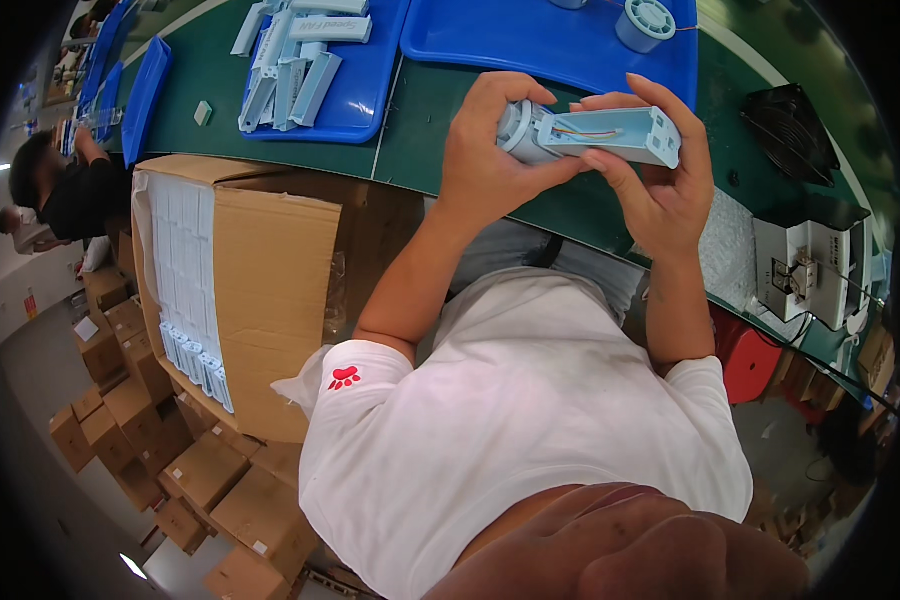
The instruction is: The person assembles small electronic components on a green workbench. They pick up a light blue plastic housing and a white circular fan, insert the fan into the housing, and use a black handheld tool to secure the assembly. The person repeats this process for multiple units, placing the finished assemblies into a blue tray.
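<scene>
Over the green table's near edge, my left hand (485, 150) is closed around the round head of a light blue plastic handheld fan (523, 130). My right hand (670, 205) grips its open handle shell (625, 145) from the right side, thumb along the near edge. Inside the trough-shaped handle runs a thin reddish-yellow wire (585, 133). The fan lies roughly level, head to the left and handle end to the right. Beyond it, a blue tray (530, 50) bears another round light blue fan head (647, 22) with a wire leading off it.
Another blue tray (355, 115) holds several light blue handle shells (305, 70). Left of me stands an open carton (275, 300) packed with pale blue parts. A white device (805, 265) with cables and a black coil (790, 130) occupy the table's right. Cartons crowd the floor; people work far left.
</scene>
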{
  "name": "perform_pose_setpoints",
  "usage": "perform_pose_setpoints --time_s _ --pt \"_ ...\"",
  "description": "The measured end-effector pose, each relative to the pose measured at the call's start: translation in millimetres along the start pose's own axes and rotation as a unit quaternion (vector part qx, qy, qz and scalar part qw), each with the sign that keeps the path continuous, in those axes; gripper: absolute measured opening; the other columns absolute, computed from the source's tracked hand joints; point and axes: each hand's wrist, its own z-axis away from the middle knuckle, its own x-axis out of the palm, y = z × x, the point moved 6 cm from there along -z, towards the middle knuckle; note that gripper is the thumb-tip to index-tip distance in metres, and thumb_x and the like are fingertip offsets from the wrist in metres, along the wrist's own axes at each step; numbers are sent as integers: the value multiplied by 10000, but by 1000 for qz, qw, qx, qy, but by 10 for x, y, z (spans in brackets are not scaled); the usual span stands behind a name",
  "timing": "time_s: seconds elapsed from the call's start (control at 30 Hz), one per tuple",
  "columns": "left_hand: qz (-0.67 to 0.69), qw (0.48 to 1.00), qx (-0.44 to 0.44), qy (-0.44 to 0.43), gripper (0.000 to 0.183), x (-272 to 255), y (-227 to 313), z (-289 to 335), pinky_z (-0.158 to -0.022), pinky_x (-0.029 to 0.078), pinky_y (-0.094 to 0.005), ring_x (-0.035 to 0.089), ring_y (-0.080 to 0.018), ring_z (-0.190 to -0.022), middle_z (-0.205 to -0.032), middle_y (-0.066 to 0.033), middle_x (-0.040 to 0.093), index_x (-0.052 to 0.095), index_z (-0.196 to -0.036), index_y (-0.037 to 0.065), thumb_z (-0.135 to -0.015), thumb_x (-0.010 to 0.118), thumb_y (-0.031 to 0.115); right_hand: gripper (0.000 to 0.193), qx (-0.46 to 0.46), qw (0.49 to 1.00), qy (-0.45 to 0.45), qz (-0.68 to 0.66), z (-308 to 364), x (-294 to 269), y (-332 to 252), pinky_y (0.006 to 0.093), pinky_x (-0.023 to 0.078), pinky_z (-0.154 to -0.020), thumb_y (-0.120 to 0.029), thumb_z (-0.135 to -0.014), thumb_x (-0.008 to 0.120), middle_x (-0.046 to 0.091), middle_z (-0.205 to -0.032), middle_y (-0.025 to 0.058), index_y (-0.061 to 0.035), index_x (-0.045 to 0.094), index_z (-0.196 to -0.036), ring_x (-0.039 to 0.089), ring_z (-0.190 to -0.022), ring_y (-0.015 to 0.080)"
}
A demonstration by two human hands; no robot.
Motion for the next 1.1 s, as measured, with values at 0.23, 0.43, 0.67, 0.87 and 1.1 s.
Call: perform_pose_setpoints --time_s 0.23,0.43,0.67,0.87,1.1 --pt "-39 997 67 6 536 37 46 -7 -793 536 -304 655 -181 -932 -1037 -62 658 640 -1062 72 -631 951 143 631 4 1000 -10 17 -6 -44 -22 321 548 -955 40 -838 802 720 -1144 166 14 516 -1400 691 -1076 209" --pt "-18 999 45 3 528 81 8 16 -790 533 -312 654 -191 -923 -1053 -70 649 642 -1060 71 -632 944 137 598 7 998 -22 52 12 -72 -82 308 543 -941 31 -840 803 722 -1144 141 -3 546 -1379 688 -1060 194" --pt "-42 997 64 -9 505 139 55 13 -786 529 -313 650 -196 -914 -1060 -68 648 640 -1061 72 -638 914 107 547 14 999 -11 43 35 -87 -56 311 540 -953 42 -845 797 724 -1141 132 -4 561 -1337 686 -1074 193" --pt "-44 995 92 10 497 211 13 37 -762 540 -319 662 -215 -873 -1006 -79 659 628 -1038 66 -630 907 122 498 30 999 3 -12 73 -119 -9 320 544 -962 46 -846 796 716 -1162 126 -6 580 -1291 679 -1106 198" --pt "-60 983 171 15 527 299 29 38 -752 565 -332 699 -257 -882 -1035 -122 693 628 -1069 53 -636 914 146 482 30 999 1 42 99 -144 -73 305 551 -946 23 -850 805 710 -1158 109 -8 593 -1281 679 -1092 173"
